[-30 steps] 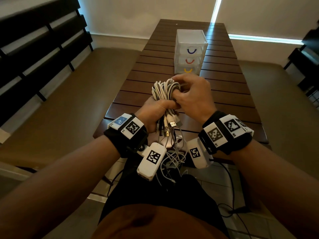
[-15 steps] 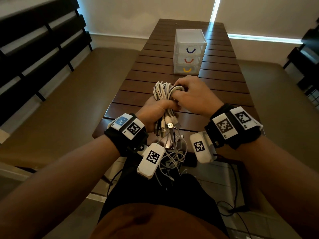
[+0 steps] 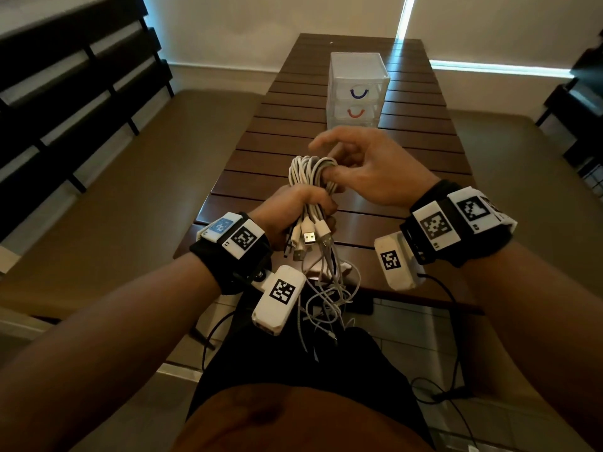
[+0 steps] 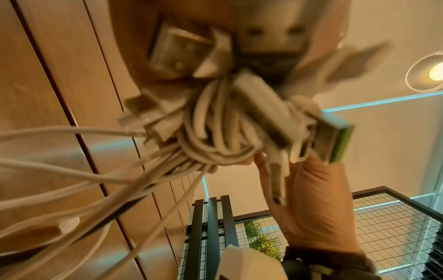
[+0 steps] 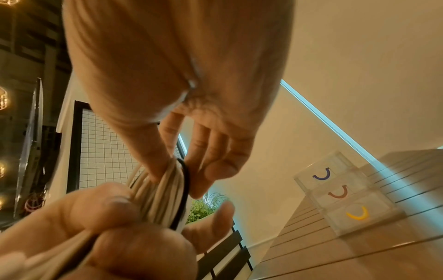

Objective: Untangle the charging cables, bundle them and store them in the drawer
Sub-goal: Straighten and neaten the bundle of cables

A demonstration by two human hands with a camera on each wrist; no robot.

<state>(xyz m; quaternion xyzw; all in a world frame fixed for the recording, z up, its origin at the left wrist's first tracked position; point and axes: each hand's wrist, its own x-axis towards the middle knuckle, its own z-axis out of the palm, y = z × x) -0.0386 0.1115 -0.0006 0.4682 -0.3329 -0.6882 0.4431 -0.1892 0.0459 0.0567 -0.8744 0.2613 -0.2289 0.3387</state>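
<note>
A bundle of white charging cables [image 3: 310, 171] [image 5: 163, 197] [image 4: 215, 128] stands folded into loops over the near end of the table. My left hand [image 3: 293, 207] [image 5: 120, 236] grips it round the middle in a fist. USB plugs [image 3: 308, 236] stick out below the fist, and loose ends [image 3: 326, 288] hang toward my lap. My right hand [image 3: 359, 164] [image 5: 191, 151] holds the loop tops between thumb and curled fingers, index finger lifted. One black cable [image 5: 184, 189] runs along the bundle's edge. The clear drawer unit [image 3: 357, 76] [image 5: 347, 199] stands farther up the table, all drawers closed.
The slatted wooden table [image 3: 408, 151] runs away from me. Padded benches [image 3: 146, 190] lie along both sides, with a dark slatted backrest [image 3: 65, 93] on the left. Black wires [image 3: 440, 386] trail over the floor by my legs.
My right hand has loosened from a closed fist over the bundle top, its index finger lifting and its wrist swinging right. The left hand keeps its grip.
</note>
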